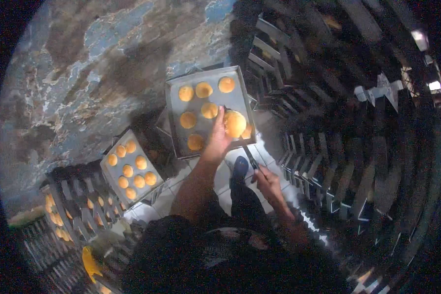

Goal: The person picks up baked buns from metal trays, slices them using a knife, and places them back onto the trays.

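Observation:
My left hand (220, 136) is over the near part of a square metal tray (177, 135), its fingers closed on a round golden bun (235, 124) raised above the tray. Several other buns, such as one at the top right (226, 84), lie spread on the tray. Below the tray's near edge, my right hand (268, 180) is wrapped round the dark handle of a tool (250, 158). The tool's upper end is hidden behind the bun and tray.
A second tray (113, 174) with several buns stands at lower left. Beside it are racks (83, 196) with more buns. Dark slatted racks (328, 176) fill the right. A peeling wall (108, 63) is at upper left, and a yellow object (90, 264) at the bottom left.

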### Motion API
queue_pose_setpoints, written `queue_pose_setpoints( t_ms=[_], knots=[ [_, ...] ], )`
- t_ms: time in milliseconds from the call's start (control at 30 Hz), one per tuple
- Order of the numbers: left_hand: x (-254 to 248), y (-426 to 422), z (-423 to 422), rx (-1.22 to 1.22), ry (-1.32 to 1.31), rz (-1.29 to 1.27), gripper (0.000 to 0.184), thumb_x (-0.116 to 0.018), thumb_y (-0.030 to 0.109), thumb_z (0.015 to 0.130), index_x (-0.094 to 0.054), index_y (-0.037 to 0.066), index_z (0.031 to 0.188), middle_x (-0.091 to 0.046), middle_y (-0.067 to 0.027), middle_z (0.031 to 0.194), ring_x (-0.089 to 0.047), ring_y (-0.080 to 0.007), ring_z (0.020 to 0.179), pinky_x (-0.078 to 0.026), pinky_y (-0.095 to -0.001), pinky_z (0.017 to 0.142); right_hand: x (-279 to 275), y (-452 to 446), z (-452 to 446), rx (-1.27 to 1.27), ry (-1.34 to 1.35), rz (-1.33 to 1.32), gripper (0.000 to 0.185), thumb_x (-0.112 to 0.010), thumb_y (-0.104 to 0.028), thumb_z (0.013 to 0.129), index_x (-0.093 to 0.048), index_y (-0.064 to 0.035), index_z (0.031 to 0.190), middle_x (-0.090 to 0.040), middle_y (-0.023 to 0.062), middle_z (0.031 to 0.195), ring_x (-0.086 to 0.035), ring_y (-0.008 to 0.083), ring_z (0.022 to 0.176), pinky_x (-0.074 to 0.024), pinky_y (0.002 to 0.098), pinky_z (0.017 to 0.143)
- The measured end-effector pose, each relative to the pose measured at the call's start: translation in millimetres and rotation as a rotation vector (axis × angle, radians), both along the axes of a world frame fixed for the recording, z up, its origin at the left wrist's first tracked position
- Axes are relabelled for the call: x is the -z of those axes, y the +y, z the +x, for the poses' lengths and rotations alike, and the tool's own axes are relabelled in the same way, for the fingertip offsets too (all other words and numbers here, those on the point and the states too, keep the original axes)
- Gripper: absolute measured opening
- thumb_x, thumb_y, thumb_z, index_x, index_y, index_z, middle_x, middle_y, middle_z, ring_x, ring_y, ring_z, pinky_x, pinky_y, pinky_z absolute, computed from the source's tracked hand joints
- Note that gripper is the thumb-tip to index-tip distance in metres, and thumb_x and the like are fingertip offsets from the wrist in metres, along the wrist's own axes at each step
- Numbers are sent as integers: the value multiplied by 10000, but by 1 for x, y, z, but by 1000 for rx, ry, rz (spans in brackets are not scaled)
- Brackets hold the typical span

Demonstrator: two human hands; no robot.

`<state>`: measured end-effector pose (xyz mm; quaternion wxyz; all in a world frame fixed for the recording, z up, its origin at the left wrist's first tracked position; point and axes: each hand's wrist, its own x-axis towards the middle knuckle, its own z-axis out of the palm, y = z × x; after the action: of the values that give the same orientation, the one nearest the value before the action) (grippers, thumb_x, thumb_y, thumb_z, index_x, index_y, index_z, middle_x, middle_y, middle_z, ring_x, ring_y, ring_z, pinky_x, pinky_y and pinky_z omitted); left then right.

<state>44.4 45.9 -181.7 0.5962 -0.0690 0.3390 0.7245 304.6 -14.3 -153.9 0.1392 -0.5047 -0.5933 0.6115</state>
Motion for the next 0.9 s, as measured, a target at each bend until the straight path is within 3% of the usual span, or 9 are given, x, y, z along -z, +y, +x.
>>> queue_pose_setpoints(
  t_ms=[67, 133, 367, 467, 567, 633, 667, 767, 900],
  knots=[
    [-15, -1, 7, -56, -10, -33, 506, -551, 566, 978, -637, 74, 1057, -711, -69, 941, -701, -193, 857, -579, -377, 782, 6, -5, 4, 65, 28, -118, 247, -547, -215, 1032, -697, -36, 1111, -592, -40, 731, -457, 40, 608, -383, 231, 526],
    [-28, -8, 24, -33, 405, 57, 504, -467, 543, 1027, -625, 65, 1005, -696, -47, 894, -688, -159, 824, -572, -352, 761, 7, 17, -15, -54, 106, 121, 235, -552, -218, 1033, -683, -34, 1100, -594, -37, 729, -464, 42, 603, -386, 231, 526],
    [155, -8, 28, -7, 520, -213, 596, -432, 546, 1036, -596, -9, 1179, -677, -83, 933, -677, -216, 823, -569, -364, 762, 55, 44, -19, -85, -21, -147, 281, -610, -203, 991, -638, -49, 1224, -645, 1, 828, -552, 96, 600, -427, 255, 530],
    [156, 5, 12, -29, 1660, -208, 579, -508, 411, 1033, -495, -59, 1370, -656, -117, 1062, -661, -274, 951, -554, -398, 843, 97, 6, 70, -454, -307, 337, 308, -621, -173, 944, -645, -67, 1233, -684, 59, 911, -648, 193, 682, -511, 319, 586],
    [221, 42, 3, -347, 1752, -272, 646, -583, 291, 993, -360, -34, 1505, -611, -173, 1196, -602, -312, 1117, -515, -428, 932, 139, -33, 143, -531, -489, 1018, 322, -622, -144, 913, -657, -75, 1226, -693, 91, 932, -679, 252, 774, -550, 372, 648],
    [278, 44, -21, -171, 2115, -340, 612, -544, 249, 1012, -305, -10, 1513, -575, -257, 1225, -581, -398, 1096, -478, -480, 953, 140, -35, 159, -563, -543, 1244, 328, -622, -134, 903, -661, -78, 1223, -696, 102, 939, -689, 271, 804, -563, 390, 668],
    [293, 48, -29, -111, 2233, -364, 602, -531, 235, 1019, -286, -2, 1515, -564, -284, 1234, -575, -427, 1089, -466, -497, 960, 136, -35, 161, -554, -507, 1115, 318, -624, -138, 905, -662, -77, 1215, -695, 99, 930, -686, 265, 795, -561, 386, 663],
    [303, 56, -64, -223, 1034, -573, 493, -580, 310, 983, -474, 15, 1364, -610, -243, 1144, -587, -432, 1067, -462, -524, 939, 125, -31, 150, -382, -396, 403, 289, -630, -149, 911, -665, -76, 1189, -693, 89, 905, -676, 248, 767, -555, 374, 647],
    [339, 37, -117, -41, 1635, -939, 450, -637, 400, 932, -576, 25, 1174, -609, -200, 1081, -599, -390, 1009, -474, -514, 884, 110, -19, 124, -103, -327, -131, 253, -637, -163, 920, -670, -74, 1154, -690, 76, 870, -662, 224, 730, -546, 357, 626]
  ],
)
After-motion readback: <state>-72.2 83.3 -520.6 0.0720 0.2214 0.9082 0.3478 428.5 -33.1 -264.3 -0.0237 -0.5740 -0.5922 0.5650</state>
